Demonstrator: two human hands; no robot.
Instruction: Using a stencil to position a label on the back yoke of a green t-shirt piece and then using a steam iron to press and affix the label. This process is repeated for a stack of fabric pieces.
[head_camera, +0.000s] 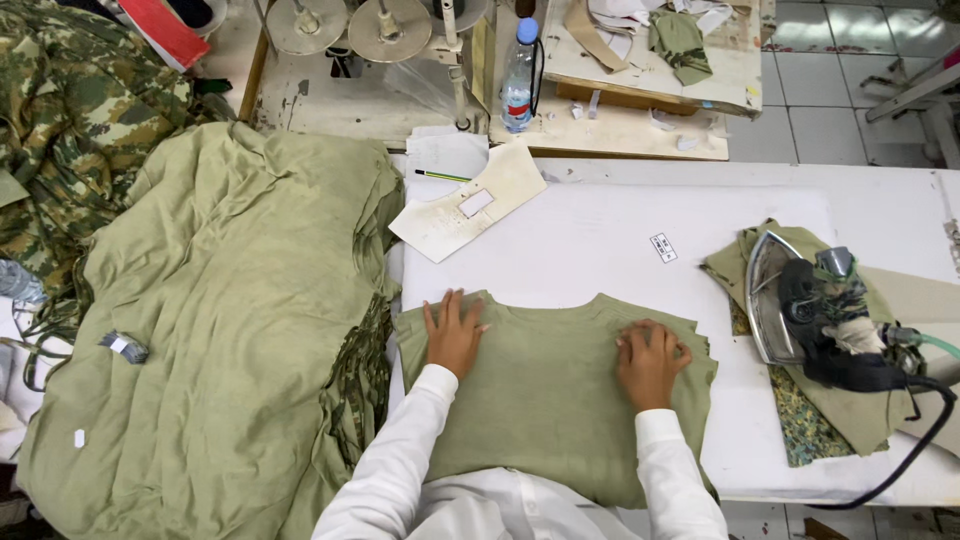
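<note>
From the head camera, a white padded pressing table fills the middle of the view, and everything here is placed against it. On its near edge lies a stack of olive-green cut fabric pieces, flat, with a shallow curved notch along the far side. The left hand rests palm down on the stack's far left corner, fingers spread and relaxed, gripping nothing. The right hand sits on the far right corner with its fingers curled down onto the stepped edges of the layers; whether they pinch a layer cannot be told. Both arms wear white sleeves.

At the table's right end a steam iron lies tipped on its side on scraps of olive and patterned cloth, soleplate facing left, with a black cord looping off the near edge. A small white label lies on the bare cover between the iron and the stack. On the far left corner of the table sits a stained paper pattern piece with a rectangular cut-out, a pencil just beyond it.

Left of the table a large heap of olive cloth spreads out, with camouflage fabric behind it. Beyond the table stands a worn workbench with a plastic water bottle and thread stand discs. White floor tiles show at the far right.
</note>
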